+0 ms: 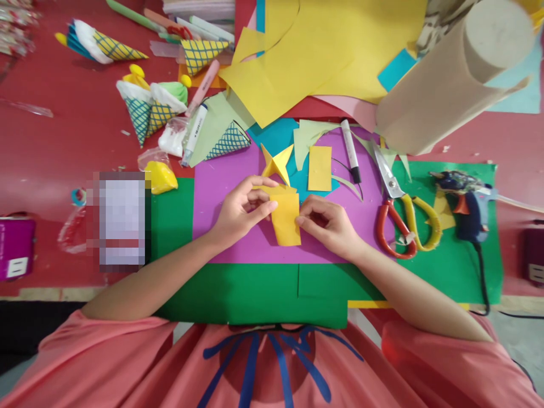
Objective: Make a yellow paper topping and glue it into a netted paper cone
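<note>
A small folded piece of yellow paper [287, 224] is held upright over the purple sheet [238, 249]. My left hand [246, 208] pinches its upper left part between thumb and fingers. At its right edge, my right hand [326, 222] has thumb and forefinger closed on the paper. Just beyond my hands lies a folded yellow paper star shape [278, 163]. A yellow paper rectangle [320, 168] rests to its right on a blue sheet [304, 184]. The scissors [393, 187], with red and yellow handles, lie to the right of my right hand.
A glue gun [471, 212] with its cord lies at the right on the green sheet [450, 283]. A large paper roll [446, 85] stands behind it. Paper cones [138, 110], markers [351, 150], a yellow clay bag [161, 177] and large yellow sheets [331, 51] surround the work area.
</note>
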The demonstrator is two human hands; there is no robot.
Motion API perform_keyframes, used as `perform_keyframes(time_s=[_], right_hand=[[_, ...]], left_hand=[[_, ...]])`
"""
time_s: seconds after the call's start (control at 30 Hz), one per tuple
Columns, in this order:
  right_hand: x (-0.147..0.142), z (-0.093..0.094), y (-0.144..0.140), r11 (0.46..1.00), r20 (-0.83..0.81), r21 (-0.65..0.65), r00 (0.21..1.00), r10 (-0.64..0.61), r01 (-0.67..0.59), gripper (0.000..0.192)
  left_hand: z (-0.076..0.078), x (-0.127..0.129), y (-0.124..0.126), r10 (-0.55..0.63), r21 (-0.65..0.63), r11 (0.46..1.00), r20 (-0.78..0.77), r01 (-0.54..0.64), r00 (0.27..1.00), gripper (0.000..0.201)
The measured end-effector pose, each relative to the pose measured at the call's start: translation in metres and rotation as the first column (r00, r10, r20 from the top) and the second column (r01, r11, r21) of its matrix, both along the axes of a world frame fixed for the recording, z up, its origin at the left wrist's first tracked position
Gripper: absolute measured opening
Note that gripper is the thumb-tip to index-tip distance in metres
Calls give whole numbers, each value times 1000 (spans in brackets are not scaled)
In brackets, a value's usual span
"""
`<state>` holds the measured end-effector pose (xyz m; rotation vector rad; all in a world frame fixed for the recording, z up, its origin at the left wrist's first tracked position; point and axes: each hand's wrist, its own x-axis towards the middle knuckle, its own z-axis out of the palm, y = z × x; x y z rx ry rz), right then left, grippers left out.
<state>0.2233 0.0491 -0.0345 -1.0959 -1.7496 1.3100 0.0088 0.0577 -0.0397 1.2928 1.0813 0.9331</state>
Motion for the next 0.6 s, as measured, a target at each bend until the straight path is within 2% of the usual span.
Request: perform_keyframes(time_s=[0.1,0.2,0.3,0.47,0.53,0.6], right_hand=[[0,0,0,993,-84,-76,992,-92,85,20],[-1,0,0,984,-150,-133,979,-136,117,21],[-1,0,0,984,-154,-138,979,-135,114,21],[0,0,1,984,-157,-155,981,-116,92,20],[1,1,1,983,-169,-168,980,-108,79,20],[1,1,2,980,-183,-186,977,-108,74,21]], left_hand=[[2,0,-1,-166,-92,982,-20,163,986,32],[6,0,0,-295,-111,952,-104,284,950,34],[10,0,0,-273,-128,959,-177,253,946,40],[14,0,-1,-250,-158,962,-197,221,948,40],[14,1,-1,-259,-150,961,-202,232,944,39],[12,2,-1,-233,-88,972,-221,219,947,40]])
